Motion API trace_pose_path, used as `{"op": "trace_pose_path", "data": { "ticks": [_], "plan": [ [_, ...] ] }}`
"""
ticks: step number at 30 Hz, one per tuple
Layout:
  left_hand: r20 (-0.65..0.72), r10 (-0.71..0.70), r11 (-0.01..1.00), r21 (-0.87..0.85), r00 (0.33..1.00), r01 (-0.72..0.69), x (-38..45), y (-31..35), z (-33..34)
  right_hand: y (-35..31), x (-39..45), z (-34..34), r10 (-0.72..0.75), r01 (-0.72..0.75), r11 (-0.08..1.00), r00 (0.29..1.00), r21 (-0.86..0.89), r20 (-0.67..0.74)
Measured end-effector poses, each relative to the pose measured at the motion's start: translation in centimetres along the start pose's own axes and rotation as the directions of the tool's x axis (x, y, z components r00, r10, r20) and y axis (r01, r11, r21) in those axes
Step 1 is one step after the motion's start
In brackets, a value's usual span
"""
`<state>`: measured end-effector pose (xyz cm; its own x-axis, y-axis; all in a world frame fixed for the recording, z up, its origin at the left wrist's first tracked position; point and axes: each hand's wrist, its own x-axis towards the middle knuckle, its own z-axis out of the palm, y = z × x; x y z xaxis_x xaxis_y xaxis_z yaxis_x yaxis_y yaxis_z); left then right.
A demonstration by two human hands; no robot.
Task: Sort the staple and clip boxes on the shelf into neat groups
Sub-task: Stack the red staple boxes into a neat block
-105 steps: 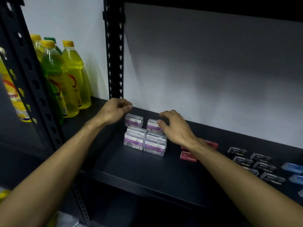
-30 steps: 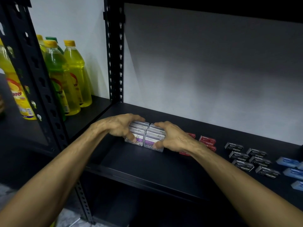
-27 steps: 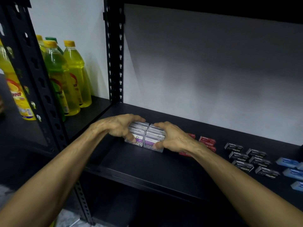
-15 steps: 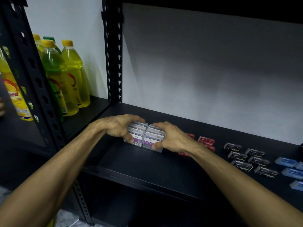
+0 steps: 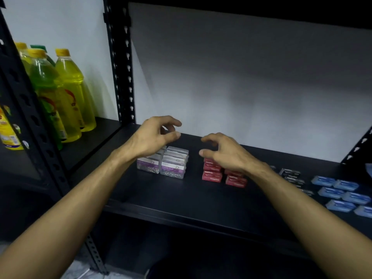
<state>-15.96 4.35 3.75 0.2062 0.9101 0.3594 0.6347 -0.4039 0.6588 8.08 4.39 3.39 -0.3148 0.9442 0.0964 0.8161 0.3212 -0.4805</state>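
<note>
On the black shelf point(image 5: 181, 196), a tight block of clear paper clip boxes point(image 5: 171, 164) stands in two rows. The front right box carries a purple band printed "PAPER CLIP"; smaller print under it is too fine to read, and loose clips show through the clear plastic below. The left hand point(image 5: 153, 137) hovers over the back left of this block with its fingers point(image 5: 171, 122) loosely curled and thumb forward, holding nothing; whether it touches the box tops cannot be told.

Just to the right, across a bare strip of shelf, sit the red staple boxes point(image 5: 213, 175) in two short columns, each with white lettering that is blurred. The right hand point(image 5: 225, 152) hangs above their back part, fingers bent and relaxed, gripping nothing.

Further right, partly behind the right forearm, lie black boxes point(image 5: 289, 172) with white print too small to make out, and beyond them blue boxes point(image 5: 340, 192) in paired rows.

In the neighbouring bay at left stand bottles of yellow and green liquid point(image 5: 68, 91) with yellow caps and red-marked labels that cannot be read.
</note>
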Motion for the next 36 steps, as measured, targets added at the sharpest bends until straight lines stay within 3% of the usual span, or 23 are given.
{"op": "trace_pose_path", "data": {
  "ticks": [7, 13, 17, 36],
  "plan": [
    [0.212, 0.094, 0.978, 0.162, 0.973, -0.130, -0.7, 4.3, 7.1, 4.6, -4.1, -2.7, 0.093, -0.095, 0.994, 0.995, -0.046, -0.045],
    [0.255, 0.041, 0.926, 0.354, 0.966, -0.133, -1.1, 4.0, 11.4, 6.9, -7.0, -1.5, 0.069, -0.072, 0.978, 0.997, -0.197, -0.025],
    [0.283, 0.010, 0.915, 0.384, 0.959, -0.123, -0.7, 3.9, 12.8, 7.8, -7.4, -0.9, 0.067, -0.073, 0.959, 0.997, -0.273, -0.032],
    [0.371, -0.004, 0.942, 0.314, 0.929, -0.122, -0.4, 2.7, 14.2, 8.6, -7.3, 1.0, 0.046, -0.049, 0.994, 0.999, -0.096, -0.027]
  ]
}}
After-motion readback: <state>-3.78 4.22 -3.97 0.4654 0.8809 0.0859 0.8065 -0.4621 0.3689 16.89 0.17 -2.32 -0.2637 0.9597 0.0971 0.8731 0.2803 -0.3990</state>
